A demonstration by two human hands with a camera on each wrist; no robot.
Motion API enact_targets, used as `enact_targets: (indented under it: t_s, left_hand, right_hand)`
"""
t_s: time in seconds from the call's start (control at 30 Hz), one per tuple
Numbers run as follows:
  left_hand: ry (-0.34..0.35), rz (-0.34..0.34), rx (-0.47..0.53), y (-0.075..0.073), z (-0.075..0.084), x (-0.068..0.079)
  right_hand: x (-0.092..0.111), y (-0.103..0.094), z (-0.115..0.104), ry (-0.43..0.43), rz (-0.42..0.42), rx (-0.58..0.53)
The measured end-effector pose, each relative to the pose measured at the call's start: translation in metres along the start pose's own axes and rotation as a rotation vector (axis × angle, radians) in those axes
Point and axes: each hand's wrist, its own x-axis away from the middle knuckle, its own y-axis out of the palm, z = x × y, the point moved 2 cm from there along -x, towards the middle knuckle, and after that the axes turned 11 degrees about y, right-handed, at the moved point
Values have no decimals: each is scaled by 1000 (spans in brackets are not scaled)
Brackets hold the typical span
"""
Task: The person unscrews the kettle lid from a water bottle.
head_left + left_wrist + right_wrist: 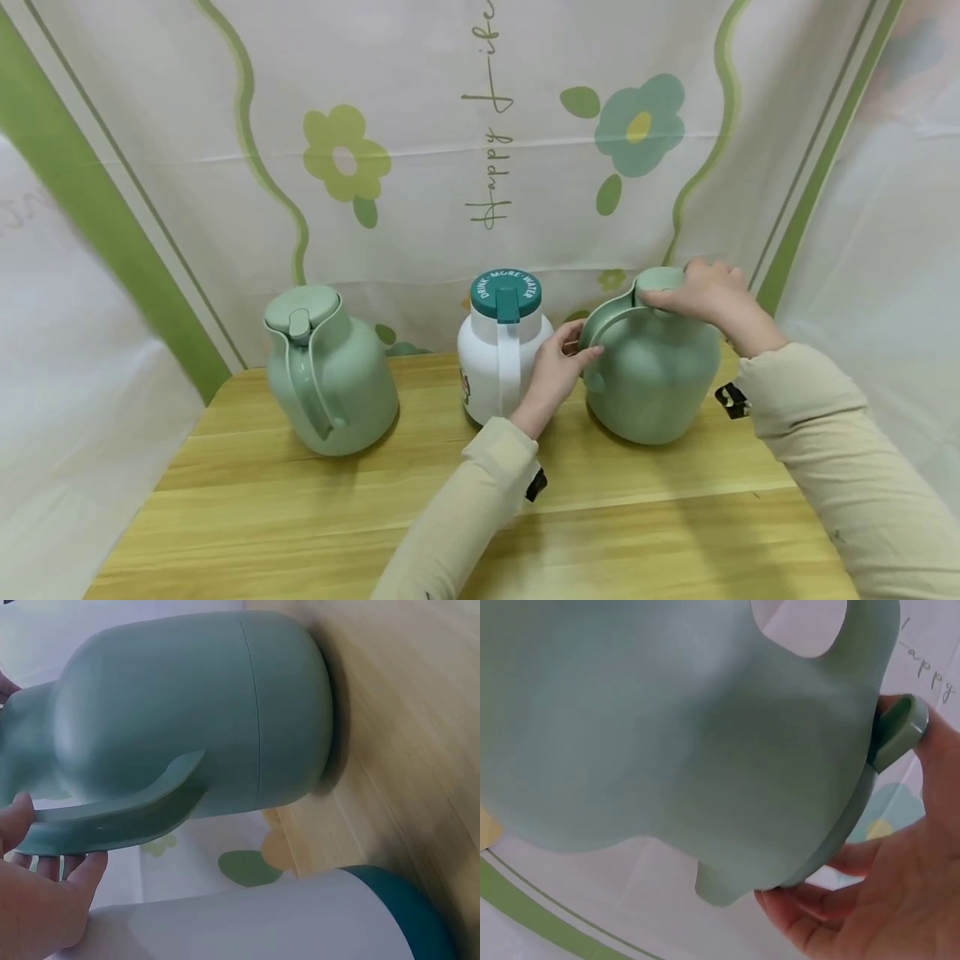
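Observation:
A sage-green thermos jug (651, 383) stands upright on the right of the wooden table. Its curved handle (112, 821) points left, and my left hand (557, 367) holds that handle between thumb and fingers. On top, my right hand (708, 293) grips the round lid (838, 829); its thumb lies by the raised lever (904, 731) and the other fingers bend over the far rim. Close to my left forearm is a white jug (480, 367) with a dark green lid (495, 283) lettered "DRINK MORE WATER".
Another sage-green jug (345, 383) stands at the left, handle toward the front. The wooden table (300, 525) has its back edge against a white curtain (420, 75) with flower prints. Black wrist-worn pieces show at both sleeves.

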Motion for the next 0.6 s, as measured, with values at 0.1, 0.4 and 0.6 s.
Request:
enact_targets:
  t_s: [0.1, 0.4, 0.6]
  left_hand:
    - [3, -4, -10, 0, 1, 0]
    - [-9, -23, -25, 0, 2, -1]
    - [-16, -29, -33, 0, 2, -2]
  right_hand:
    - [-3, -3, 3, -56, -18, 8]
    - [-11, -10, 19, -194, -133, -34]
    - [-18, -11, 30, -227, -233, -103]
